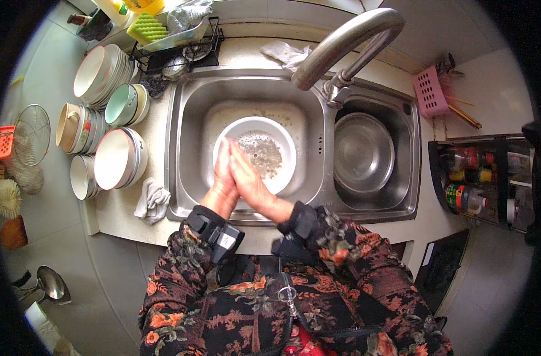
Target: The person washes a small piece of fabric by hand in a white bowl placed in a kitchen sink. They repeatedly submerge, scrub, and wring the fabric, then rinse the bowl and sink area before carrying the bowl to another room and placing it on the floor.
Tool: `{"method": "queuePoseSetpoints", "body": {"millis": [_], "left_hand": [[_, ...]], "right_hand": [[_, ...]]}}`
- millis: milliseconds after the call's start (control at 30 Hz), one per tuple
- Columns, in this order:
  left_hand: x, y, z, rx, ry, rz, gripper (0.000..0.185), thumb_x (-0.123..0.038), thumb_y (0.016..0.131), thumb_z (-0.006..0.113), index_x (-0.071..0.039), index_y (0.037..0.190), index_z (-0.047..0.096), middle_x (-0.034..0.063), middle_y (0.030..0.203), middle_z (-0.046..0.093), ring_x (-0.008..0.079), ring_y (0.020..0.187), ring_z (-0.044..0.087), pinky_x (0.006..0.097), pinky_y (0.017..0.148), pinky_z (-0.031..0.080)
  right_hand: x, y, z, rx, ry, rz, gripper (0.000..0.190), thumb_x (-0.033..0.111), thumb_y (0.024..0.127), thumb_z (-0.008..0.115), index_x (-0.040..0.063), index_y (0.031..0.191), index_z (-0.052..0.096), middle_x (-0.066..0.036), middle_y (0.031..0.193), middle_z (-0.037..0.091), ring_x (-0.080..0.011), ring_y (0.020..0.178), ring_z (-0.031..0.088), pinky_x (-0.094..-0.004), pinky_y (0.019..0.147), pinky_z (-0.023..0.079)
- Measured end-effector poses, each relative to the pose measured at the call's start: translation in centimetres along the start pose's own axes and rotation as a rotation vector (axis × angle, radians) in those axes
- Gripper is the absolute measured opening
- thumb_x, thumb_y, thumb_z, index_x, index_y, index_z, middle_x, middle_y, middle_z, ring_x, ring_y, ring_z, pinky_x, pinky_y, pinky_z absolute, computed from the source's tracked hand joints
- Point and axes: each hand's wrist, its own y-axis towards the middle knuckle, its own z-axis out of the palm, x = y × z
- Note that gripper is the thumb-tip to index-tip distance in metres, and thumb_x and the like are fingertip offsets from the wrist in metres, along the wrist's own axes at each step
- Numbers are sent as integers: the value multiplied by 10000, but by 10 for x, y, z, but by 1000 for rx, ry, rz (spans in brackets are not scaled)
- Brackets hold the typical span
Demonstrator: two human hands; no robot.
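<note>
Over the left basin of a steel double sink (248,73), my left hand (223,178) and my right hand (251,178) are pressed palm to palm, fingers pointing away from me. No object shows between them. Beneath and beside the hands is a white bowl (288,153) with cloudy, bubbly water in it. A curved metal faucet (355,40) arches over the divider; no stream shows at its spout. The right basin holds a round metal basin (364,151).
Stacked bowls (115,158) and plates (119,73) stand left of the sink, near a crumpled white cloth (152,201). Behind is a black wire rack (177,58) with a green sponge (147,29). To the right are a pink perforated holder (430,92) and a bottle rack (468,142).
</note>
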Motion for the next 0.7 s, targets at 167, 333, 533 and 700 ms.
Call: {"method": "queuePoseSetpoints", "body": {"millis": [167, 333, 533, 700], "left_hand": [[35, 2, -7, 284, -177, -55, 441, -362, 959, 365, -72, 1287, 412, 70, 1222, 495, 183, 1118, 472, 326, 991, 357], [-8, -5, 1, 91, -19, 30, 499, -392, 963, 310, -85, 1356, 332, 84, 1362, 381, 197, 1249, 357, 340, 1049, 278], [15, -13, 5, 185, -29, -23, 535, -412, 948, 362, -57, 1348, 338, 84, 1356, 395, 201, 1230, 387, 329, 1040, 298], [4, -4, -3, 213, -12, 183, 503, -327, 965, 335, -41, 1376, 285, 101, 1329, 409, 199, 1227, 376, 338, 1068, 243]], "right_hand": [[-15, 43, -24, -124, 138, 165, 469, 238, 958, 338, -52, 1326, 323, -201, 1416, 280, -285, 1334, 238, -347, 1093, 179], [18, 0, 6, -27, -147, -103, 477, 236, 962, 323, -40, 1350, 297, -191, 1425, 268, -271, 1343, 216, -355, 1100, 148], [-5, 26, -17, -69, 26, 128, 507, 303, 971, 309, -22, 1360, 295, -175, 1429, 272, -225, 1348, 211, -308, 1096, 148], [5, 22, 5, -108, -85, -68, 505, 312, 969, 312, -19, 1350, 316, -168, 1412, 310, -236, 1332, 250, -315, 1093, 167]]}}
